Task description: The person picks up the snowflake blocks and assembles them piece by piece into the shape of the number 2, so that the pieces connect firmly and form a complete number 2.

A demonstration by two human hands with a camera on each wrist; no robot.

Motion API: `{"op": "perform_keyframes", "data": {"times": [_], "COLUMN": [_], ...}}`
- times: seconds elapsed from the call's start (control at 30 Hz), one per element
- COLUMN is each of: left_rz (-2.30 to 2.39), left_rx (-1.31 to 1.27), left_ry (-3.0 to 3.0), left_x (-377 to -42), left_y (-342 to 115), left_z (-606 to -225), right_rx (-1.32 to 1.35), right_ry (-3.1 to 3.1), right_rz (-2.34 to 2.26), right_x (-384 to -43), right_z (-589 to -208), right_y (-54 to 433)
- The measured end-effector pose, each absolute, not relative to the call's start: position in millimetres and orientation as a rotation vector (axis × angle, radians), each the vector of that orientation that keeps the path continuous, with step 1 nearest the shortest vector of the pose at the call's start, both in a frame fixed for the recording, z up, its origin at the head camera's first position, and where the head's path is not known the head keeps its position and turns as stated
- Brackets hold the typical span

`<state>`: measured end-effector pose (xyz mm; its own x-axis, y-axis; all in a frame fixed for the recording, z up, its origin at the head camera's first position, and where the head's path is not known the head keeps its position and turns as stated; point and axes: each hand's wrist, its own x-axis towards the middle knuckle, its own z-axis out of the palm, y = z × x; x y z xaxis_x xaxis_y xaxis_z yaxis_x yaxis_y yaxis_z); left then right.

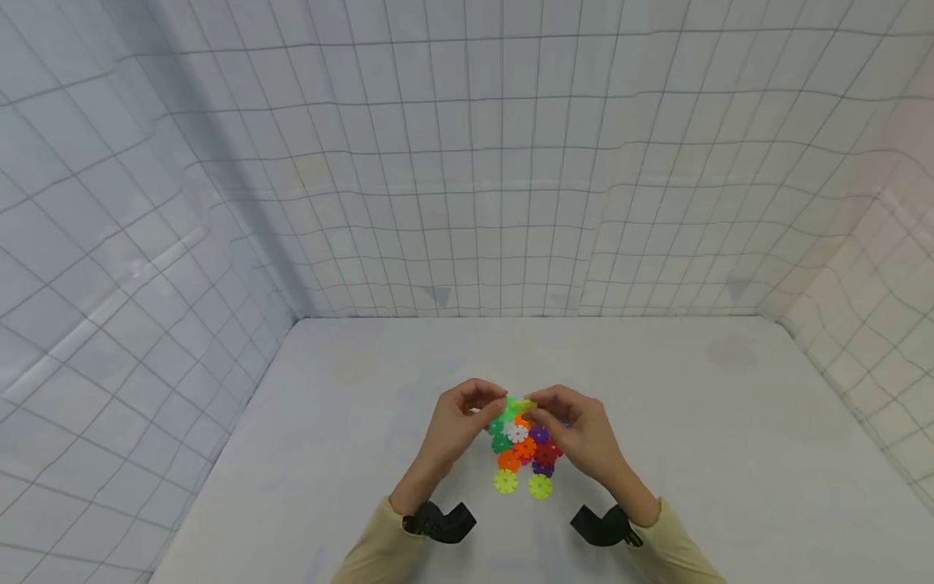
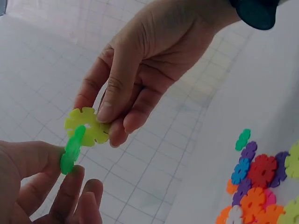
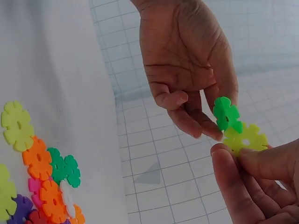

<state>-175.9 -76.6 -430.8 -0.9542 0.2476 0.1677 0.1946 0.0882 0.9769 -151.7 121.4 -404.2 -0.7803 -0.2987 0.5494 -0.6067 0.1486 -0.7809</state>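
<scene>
My left hand (image 1: 461, 420) pinches a bright green notched plastic disc (image 2: 71, 151) between thumb and fingers. Opposite it, my right hand (image 1: 581, 430) holds a yellow notched disc (image 3: 254, 140) by its edge. The two discs meet at an angle, and their rims overlap as if slotted together; how deep the slots sit I cannot tell. Both hands are above the white table, just over the far end of a cluster of joined discs (image 1: 524, 448) in orange, red, purple, green, white and yellow.
The white tabletop (image 1: 350, 470) spreads out around the cluster. White grid-patterned sheeting (image 1: 467, 203) hangs behind it and along both sides. Dark straps with cameras (image 1: 447, 524) are worn on both wrists.
</scene>
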Motion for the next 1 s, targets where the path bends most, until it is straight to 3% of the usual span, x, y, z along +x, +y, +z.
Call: {"op": "perform_keyframes", "data": {"times": [0.13, 0.33, 0.63, 1.0], "left_rz": [1.934, 1.859, 1.931, 2.044], "left_rx": [0.655, 0.711, 0.539, 0.351], "left_ry": [2.426, 2.557, 2.524, 2.261], "left_x": [-174, -175, -178, -181], "left_y": [-76, -74, -77, -87], "left_z": [-426, -429, -430, -431], "right_rx": [0.831, 0.837, 0.834, 1.13], "right_ry": [-2.184, -2.197, -2.422, -3.095], "right_rz": [1.685, 1.71, 1.633, 1.168], "right_x": [-151, -151, -167, -171], "right_z": [-405, -406, -434, -456], "right_y": [120, 120, 136, 144]}}
